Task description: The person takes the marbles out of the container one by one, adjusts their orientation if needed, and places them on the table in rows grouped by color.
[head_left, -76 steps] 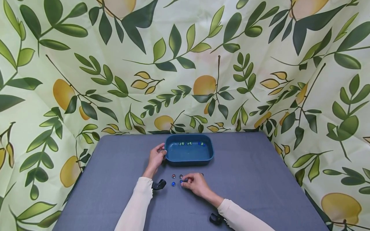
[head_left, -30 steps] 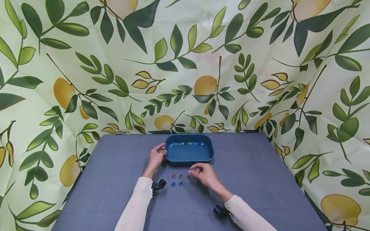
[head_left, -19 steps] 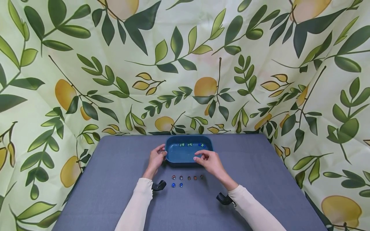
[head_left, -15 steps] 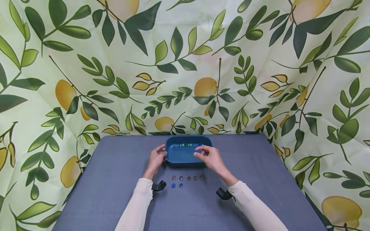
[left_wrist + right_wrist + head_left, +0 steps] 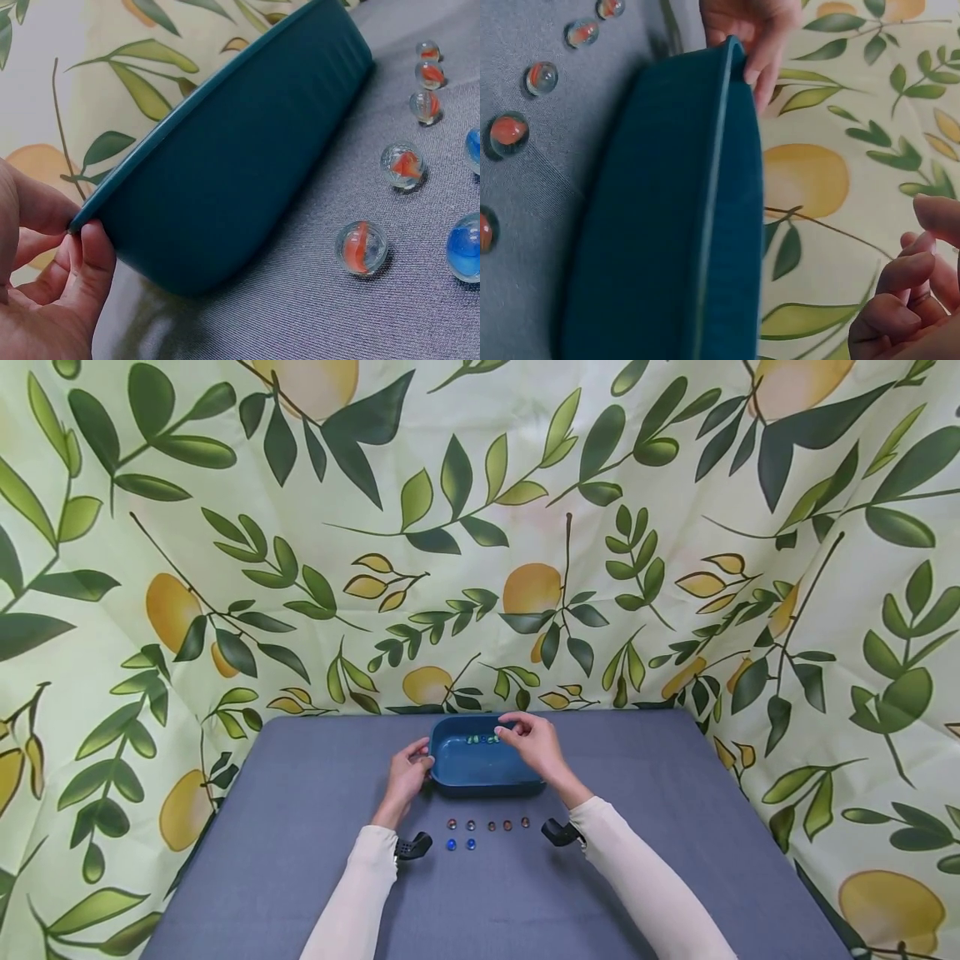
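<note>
A dark blue tray [image 5: 457, 768] stands at the far middle of the grey table [image 5: 300, 860]. My left hand [image 5: 408, 768] grips its left rim between thumb and fingers [image 5: 52, 285]. My right hand [image 5: 525, 739] hovers over the tray's far side with curled fingers [image 5: 904, 292], beside several greenish marbles [image 5: 482, 739]; whether it pinches one is hidden. In front of the tray lies a row of orange-cored marbles [image 5: 491, 825], with two blue marbles [image 5: 461, 844] below its left end. The left wrist view shows the tray's wall [image 5: 225, 172] and the orange-cored marbles [image 5: 361, 246].
A leaf-and-lemon patterned cloth [image 5: 480, 527] closes in the table at the back and both sides. Black wrist-camera mounts [image 5: 414, 845] sit on both cream sleeves. Bare grey table surface stretches left, right and in front of the marbles.
My right hand left the marble row on the table, which grew to five, and moved up and over the tray to its far side. The left hand kept hold of the rim.
</note>
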A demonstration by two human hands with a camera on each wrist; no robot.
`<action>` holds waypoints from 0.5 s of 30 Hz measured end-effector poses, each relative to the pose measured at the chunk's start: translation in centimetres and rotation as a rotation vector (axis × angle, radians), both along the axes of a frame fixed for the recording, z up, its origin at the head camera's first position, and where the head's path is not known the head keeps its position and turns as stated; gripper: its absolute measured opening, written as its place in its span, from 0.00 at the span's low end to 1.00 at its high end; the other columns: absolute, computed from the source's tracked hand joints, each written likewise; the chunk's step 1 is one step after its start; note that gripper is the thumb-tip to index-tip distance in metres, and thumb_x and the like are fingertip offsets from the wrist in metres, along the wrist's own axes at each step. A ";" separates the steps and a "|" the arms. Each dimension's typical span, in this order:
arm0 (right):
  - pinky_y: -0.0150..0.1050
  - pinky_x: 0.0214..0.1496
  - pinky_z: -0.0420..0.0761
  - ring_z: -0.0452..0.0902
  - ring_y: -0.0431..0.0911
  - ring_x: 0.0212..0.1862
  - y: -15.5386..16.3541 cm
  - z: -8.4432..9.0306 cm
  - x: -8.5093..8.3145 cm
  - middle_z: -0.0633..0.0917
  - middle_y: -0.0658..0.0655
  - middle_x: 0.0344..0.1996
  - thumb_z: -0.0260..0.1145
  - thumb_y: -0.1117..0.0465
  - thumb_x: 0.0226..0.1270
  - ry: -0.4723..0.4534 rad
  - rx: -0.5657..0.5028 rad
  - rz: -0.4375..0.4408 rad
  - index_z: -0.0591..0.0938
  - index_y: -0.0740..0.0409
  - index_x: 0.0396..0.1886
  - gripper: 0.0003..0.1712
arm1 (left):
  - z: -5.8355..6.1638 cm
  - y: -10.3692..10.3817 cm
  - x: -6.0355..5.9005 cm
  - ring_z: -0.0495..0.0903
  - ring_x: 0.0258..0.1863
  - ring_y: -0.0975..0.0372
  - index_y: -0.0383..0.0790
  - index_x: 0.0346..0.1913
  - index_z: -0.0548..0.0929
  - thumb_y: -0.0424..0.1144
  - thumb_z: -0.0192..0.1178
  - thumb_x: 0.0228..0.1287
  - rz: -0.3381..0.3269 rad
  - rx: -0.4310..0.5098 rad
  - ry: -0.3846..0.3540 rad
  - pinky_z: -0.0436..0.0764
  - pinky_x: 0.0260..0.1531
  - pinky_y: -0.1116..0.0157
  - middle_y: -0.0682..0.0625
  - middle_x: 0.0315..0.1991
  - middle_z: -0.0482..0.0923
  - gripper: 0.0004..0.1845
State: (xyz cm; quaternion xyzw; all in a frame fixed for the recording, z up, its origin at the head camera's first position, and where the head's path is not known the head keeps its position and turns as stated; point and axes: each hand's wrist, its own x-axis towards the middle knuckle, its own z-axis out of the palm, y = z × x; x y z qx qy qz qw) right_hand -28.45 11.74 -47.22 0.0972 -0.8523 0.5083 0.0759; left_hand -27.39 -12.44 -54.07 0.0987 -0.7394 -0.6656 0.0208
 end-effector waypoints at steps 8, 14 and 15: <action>0.36 0.27 0.65 0.66 0.43 0.22 -1.3 -1.9 -2.2 0.74 0.48 0.20 0.71 0.55 0.62 -0.060 -0.012 -0.024 0.86 0.56 0.50 0.18 | -0.1 0.0 0.0 0.76 0.37 0.63 0.35 0.65 0.75 0.27 0.56 0.63 0.000 0.010 0.003 0.77 0.28 0.70 0.39 0.52 0.75 0.26; 0.34 0.27 0.64 0.64 0.42 0.21 -1.8 -3.7 -3.7 0.72 0.46 0.18 0.71 0.54 0.62 -0.112 0.034 -0.030 0.86 0.49 0.51 0.17 | -0.2 0.0 -0.1 0.76 0.37 0.63 0.35 0.65 0.75 0.27 0.56 0.64 -0.007 0.010 0.006 0.78 0.29 0.69 0.38 0.52 0.74 0.25; 0.34 0.27 0.64 0.63 0.41 0.21 -1.8 -3.9 -3.9 0.71 0.46 0.18 0.71 0.54 0.62 -0.120 0.043 -0.030 0.86 0.48 0.51 0.17 | -0.2 0.0 -0.1 0.76 0.37 0.63 0.35 0.65 0.75 0.27 0.56 0.64 -0.007 0.009 0.006 0.78 0.29 0.69 0.39 0.52 0.74 0.25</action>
